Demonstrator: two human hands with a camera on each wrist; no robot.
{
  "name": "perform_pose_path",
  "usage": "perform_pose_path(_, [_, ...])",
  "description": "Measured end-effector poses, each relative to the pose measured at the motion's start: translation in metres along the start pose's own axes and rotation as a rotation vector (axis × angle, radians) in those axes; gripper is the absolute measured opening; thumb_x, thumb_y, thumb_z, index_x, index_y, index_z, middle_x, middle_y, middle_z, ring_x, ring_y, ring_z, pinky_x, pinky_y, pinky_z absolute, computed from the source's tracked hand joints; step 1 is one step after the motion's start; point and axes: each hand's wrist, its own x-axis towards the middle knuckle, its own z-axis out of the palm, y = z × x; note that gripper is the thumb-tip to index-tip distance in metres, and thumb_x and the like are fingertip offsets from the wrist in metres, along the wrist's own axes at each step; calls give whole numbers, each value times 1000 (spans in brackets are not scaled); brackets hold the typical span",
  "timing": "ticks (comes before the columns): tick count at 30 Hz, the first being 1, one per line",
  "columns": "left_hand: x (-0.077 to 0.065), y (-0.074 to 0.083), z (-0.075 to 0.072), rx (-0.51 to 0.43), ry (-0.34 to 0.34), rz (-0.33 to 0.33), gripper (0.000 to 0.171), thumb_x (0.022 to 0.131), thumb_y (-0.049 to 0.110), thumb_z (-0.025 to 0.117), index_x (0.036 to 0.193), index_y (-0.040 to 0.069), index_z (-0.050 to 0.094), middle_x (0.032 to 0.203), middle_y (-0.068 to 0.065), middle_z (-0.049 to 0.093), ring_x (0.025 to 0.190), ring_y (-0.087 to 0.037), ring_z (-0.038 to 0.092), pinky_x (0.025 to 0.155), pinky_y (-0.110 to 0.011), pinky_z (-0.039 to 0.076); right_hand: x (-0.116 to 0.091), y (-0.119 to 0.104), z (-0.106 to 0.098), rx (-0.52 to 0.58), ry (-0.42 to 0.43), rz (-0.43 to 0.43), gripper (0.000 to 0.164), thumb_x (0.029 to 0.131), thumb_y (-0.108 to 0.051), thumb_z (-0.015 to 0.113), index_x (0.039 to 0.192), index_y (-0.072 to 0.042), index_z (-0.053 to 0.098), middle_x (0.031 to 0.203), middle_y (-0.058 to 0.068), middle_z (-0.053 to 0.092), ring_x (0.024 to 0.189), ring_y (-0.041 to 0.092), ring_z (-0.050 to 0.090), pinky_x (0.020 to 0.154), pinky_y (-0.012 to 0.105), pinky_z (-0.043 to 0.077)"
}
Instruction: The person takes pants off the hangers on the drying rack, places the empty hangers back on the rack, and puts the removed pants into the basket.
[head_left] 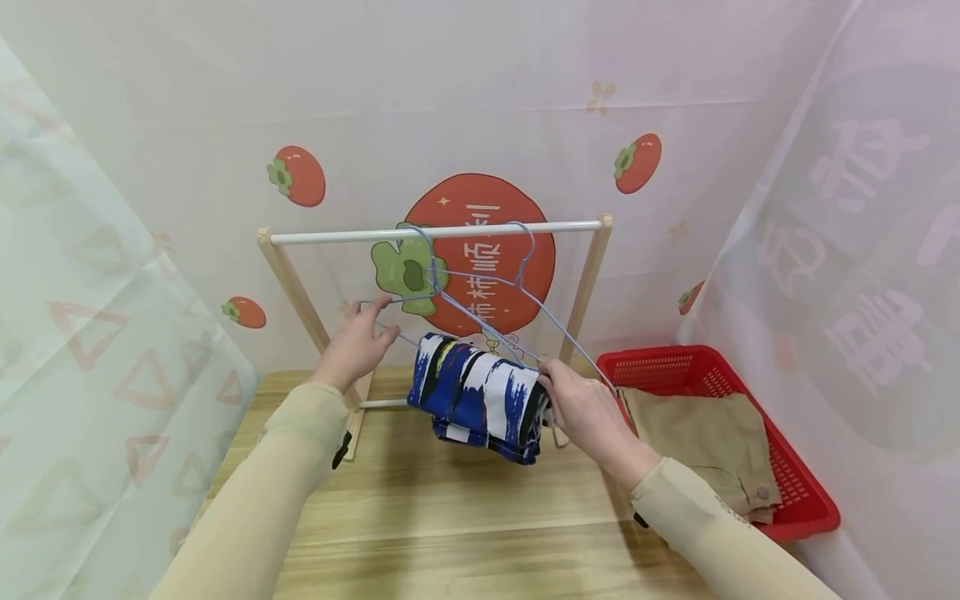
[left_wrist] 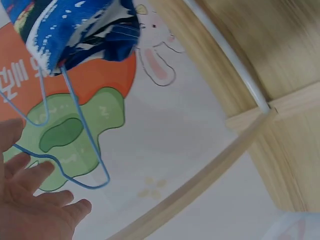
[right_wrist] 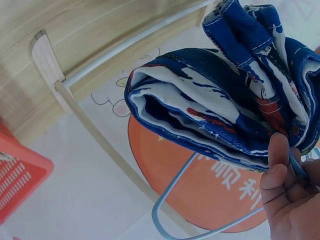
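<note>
Folded blue, white and black patterned trousers hang over the lower bar of a blue wire clothes hanger. Its hook is at the white rail of a wooden rack. My left hand is at the hanger's left end, fingers spread, index finger touching the upper wire. In the left wrist view the wire passes between thumb and index finger. My right hand pinches the hanger's wire at its right end, thumb against the trousers' edge. A second blue hanger hangs on the rail just to the right.
The clothes rack stands at the back of the wooden table. At the right a red basket holds folded khaki trousers. Fabric walls printed with persimmons enclose the back and sides.
</note>
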Motion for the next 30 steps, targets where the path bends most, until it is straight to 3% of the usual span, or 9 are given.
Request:
perform_pose_path(4, [0,-1,2,53,-7,33,57,106,26,54,156,6,36,157,-36,32,148,-55,23,117,-68,27,0,2,0,9,23,-3,17,92,2,70,102,0,57,79,7,63,52,17,57,44,31,50])
perform_pose_path(8, [-1,-1,4,47,11,64,66,103,22,58,158,2,27,156,-35,35,144,-56,31,116,-66,29,0,4,-1,22,28,1,17,91,5,70,101,1,57,78,7,62,53,16,55,45,31,50])
perform_pose_path(11, [0,-2,4,60,-4,89,75,102,22,61,162,5,18,157,-34,33,144,-58,28,115,-68,29,0,4,-2,37,6,11,14,93,3,69,101,0,57,77,6,61,54,15,54,47,30,52])
perform_pose_path(15, [-1,-3,4,71,-23,101,67,104,26,60,159,7,28,157,-29,38,147,-59,19,115,-70,26,0,5,-3,45,17,21,15,93,3,69,102,0,58,78,6,62,56,15,57,50,30,54])
perform_pose_path(22, [-4,-7,6,28,11,84,53,106,30,57,147,2,39,150,-28,46,137,-50,45,112,-63,38,2,10,-6,23,82,48,17,90,4,72,102,1,61,77,7,66,52,21,59,45,37,50])
perform_pose_path(26, [-5,-9,5,49,25,106,45,107,33,55,138,2,45,142,-25,56,129,-49,53,107,-62,43,4,12,-11,17,71,83,15,92,2,71,104,1,62,75,7,67,53,21,61,45,36,51])
perform_pose_path(30, [-5,-10,5,74,22,127,40,108,37,52,129,4,47,124,-25,66,112,-45,64,94,-59,51,6,14,-15,33,51,128,13,94,1,70,104,0,61,76,10,69,57,21,64,50,34,56])
